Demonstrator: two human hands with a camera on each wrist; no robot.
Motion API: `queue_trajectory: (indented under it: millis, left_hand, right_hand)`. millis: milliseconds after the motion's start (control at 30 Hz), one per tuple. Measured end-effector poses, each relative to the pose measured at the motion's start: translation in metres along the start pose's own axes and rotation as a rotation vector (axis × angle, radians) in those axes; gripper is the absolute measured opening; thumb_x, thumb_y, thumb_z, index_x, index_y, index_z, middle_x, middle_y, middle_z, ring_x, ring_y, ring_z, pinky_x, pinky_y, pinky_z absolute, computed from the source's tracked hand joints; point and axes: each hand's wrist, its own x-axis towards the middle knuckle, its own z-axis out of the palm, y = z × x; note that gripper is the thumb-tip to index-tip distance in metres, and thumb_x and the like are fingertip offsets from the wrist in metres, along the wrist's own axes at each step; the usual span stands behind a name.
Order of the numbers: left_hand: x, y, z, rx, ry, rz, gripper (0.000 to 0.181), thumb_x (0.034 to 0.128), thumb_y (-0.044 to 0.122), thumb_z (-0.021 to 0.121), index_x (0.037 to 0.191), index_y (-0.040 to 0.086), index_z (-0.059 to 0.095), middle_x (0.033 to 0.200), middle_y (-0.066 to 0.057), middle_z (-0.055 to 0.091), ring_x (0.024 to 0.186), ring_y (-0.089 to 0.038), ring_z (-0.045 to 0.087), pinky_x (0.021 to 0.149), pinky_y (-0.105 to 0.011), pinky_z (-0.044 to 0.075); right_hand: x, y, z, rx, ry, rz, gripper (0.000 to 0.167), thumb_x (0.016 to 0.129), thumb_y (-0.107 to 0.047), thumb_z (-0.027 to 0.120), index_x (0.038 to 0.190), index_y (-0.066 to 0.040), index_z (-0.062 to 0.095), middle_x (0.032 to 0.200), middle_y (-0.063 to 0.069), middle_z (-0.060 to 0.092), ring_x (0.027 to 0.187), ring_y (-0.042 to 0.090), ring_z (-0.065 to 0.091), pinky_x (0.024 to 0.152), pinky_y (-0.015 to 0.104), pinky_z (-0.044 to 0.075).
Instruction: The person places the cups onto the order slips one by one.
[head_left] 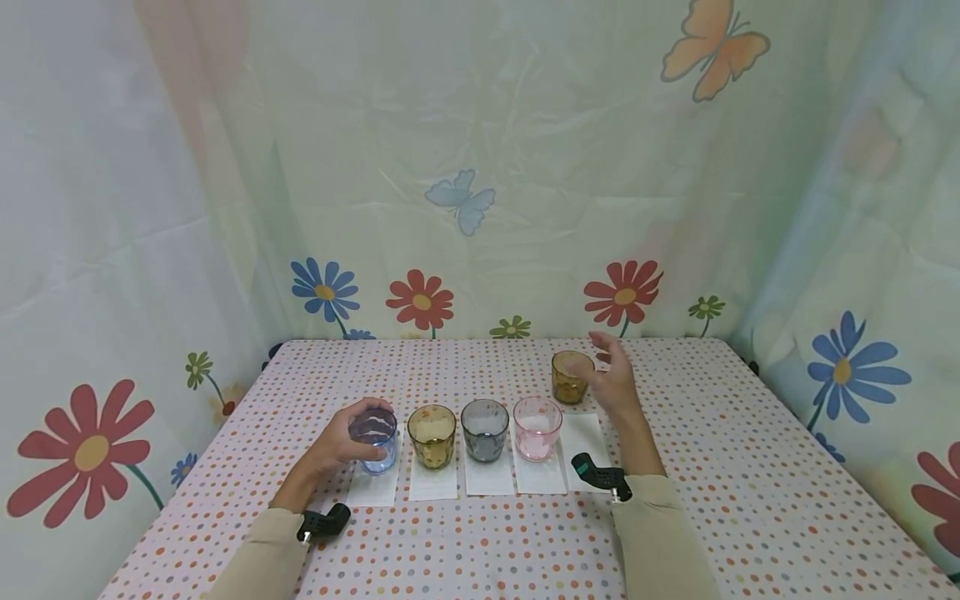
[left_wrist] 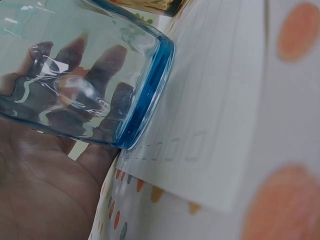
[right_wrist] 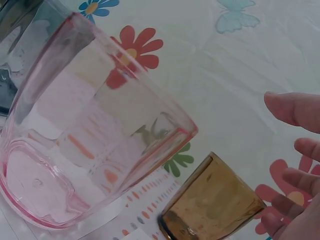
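My left hand [head_left: 336, 440] holds a clear blue glass [head_left: 372, 429] at the left end of a row, thumb on the near side and fingers round the far side. In the left wrist view the blue glass [left_wrist: 80, 75] has its base close to a white paper; I cannot tell whether it touches. At the back right stands a dark amber glass [head_left: 567, 388] on the tablecloth. Beside it my right hand [head_left: 618, 388] is spread, thumb towards the glass. The right wrist view shows those fingers [right_wrist: 300, 112] loosely extended, with nothing gripped.
Between the hands stand a lighter amber glass [head_left: 432, 442], a grey glass [head_left: 485, 433] and a pink glass [head_left: 537, 432], each at the far end of a white paper strip. Another white strip [head_left: 583, 433] lies at the right. A dotted cloth [head_left: 465, 550] covers the table; a flowered curtain [head_left: 360, 208] hangs behind.
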Motion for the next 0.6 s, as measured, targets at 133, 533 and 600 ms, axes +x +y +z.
queue_trajectory:
  millis: [133,533,600]
  left_hand:
    - [0.001,0.0,0.0,-0.007,-0.007,0.008,0.067,0.0731,0.002,0.079,0.133,-0.007,0.051,0.132,-0.033,0.053,0.113,-0.033,0.058,0.092,-0.039,0.052]
    - [0.001,-0.003,-0.001,-0.014,-0.017,0.022,0.065,0.0731,0.002,0.079,0.133,-0.004,0.053,0.13,-0.03,0.055,0.113,-0.033,0.059,0.093,-0.04,0.052]
    - [0.001,-0.004,-0.001,-0.013,-0.019,0.027,0.065,0.073,0.003,0.079,0.132,-0.004,0.053,0.129,-0.03,0.055,0.113,-0.034,0.059,0.094,-0.041,0.052]
  right_hand:
    - [0.003,0.004,0.002,-0.001,-0.019,0.037,0.085,0.09,-0.012,0.075,0.159,-0.009,0.026,0.162,0.02,0.025,0.145,0.044,0.024,0.113,0.061,0.03]
    - [0.009,0.014,0.007,0.036,-0.073,0.107,0.11,0.084,-0.014,0.08,0.164,-0.017,0.005,0.168,0.017,0.009,0.153,0.04,0.009,0.119,0.061,0.02]
    - [0.008,0.014,0.008,0.036,-0.08,0.115,0.112,0.084,-0.015,0.08,0.164,-0.017,0.003,0.168,0.018,0.008,0.153,0.041,0.009,0.119,0.062,0.019]
